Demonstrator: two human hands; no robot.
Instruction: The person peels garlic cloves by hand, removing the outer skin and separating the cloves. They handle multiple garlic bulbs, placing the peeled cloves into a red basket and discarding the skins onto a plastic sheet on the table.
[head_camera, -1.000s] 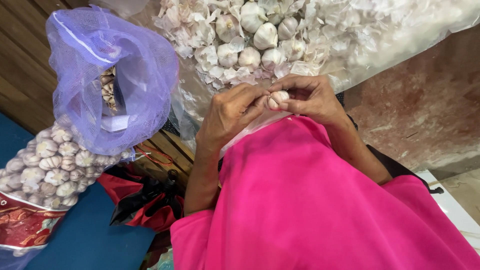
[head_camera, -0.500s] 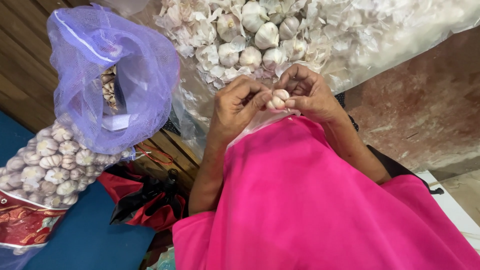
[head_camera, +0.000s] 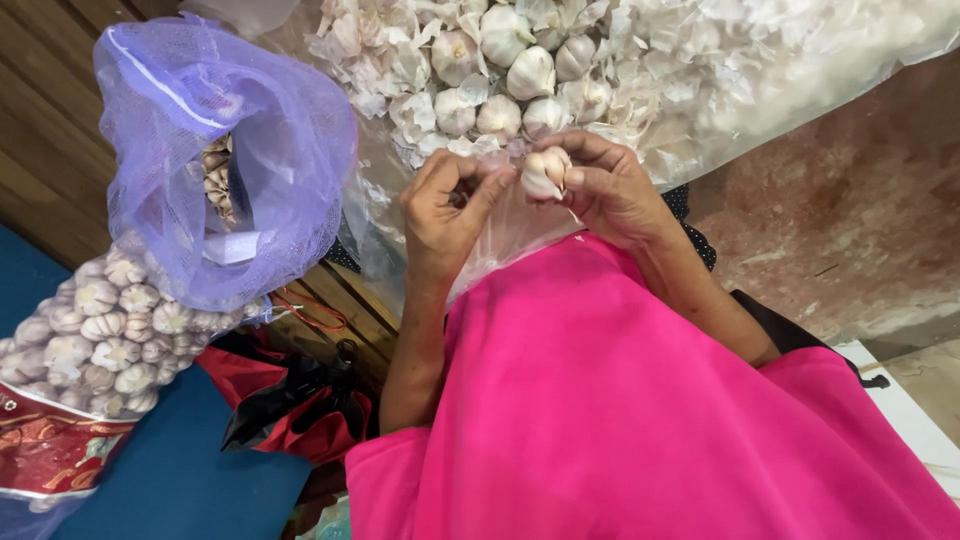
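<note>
My right hand (head_camera: 618, 190) pinches a whitish garlic bulb (head_camera: 545, 172) between thumb and fingers, just above my pink garment (head_camera: 640, 400). My left hand (head_camera: 445, 215) is right beside it, fingers curled, its fingertips touching the bulb's left side and a bit of loose skin. Just beyond both hands, a pile of garlic bulbs (head_camera: 500, 80) and papery peels lies on a clear plastic sheet (head_camera: 800, 90).
A purple mesh sack (head_camera: 215, 170), open at the top and filled with garlic, lies at the left on a wooden slatted surface (head_camera: 40, 110). Red and black cloth (head_camera: 290, 400) lies under it, over a blue surface (head_camera: 180, 480). A reddish-brown floor (head_camera: 830, 230) lies at the right.
Both hands have lifted slightly toward the pile, and the bulb has turned in my right hand's fingers. The left fingers have shifted along the bulb.
</note>
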